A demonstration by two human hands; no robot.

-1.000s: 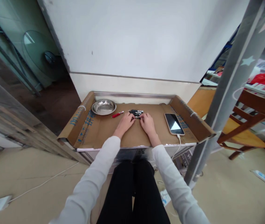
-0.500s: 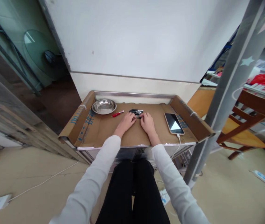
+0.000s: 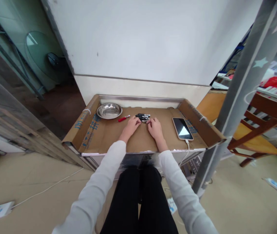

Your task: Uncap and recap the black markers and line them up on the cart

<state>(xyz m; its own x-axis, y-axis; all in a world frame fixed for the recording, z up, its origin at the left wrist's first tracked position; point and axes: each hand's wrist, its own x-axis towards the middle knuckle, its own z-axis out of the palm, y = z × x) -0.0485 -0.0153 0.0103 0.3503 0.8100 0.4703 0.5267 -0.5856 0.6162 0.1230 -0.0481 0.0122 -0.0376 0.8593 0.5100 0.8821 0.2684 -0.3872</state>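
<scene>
Several black pens [image 3: 143,115] lie side by side in a small row on the brown cardboard. My left hand [image 3: 132,124] is at the left end of the row, its fingers closed on the end of the nearest pen. At the other end my right hand [image 3: 154,124] has its fingertips curled in on that same pen, which rests low against the cardboard. My fingers partly cover it. To the left of the row lies a red pen [image 3: 123,119] with a pale end, touched by neither hand.
A round metal dish [image 3: 109,111] stands at the back left of the cardboard-lined table [image 3: 109,139]. On the right a phone [image 3: 182,128] lies with a white cable [image 3: 187,148] plugged in. Raised cardboard flaps edge both sides. A grey post [image 3: 235,97] rises at the right.
Both hands have drawn back very slightly from the pens, showing more of the row. The pens, red pen, dish and phone stay in place; the view has shifted a little.
</scene>
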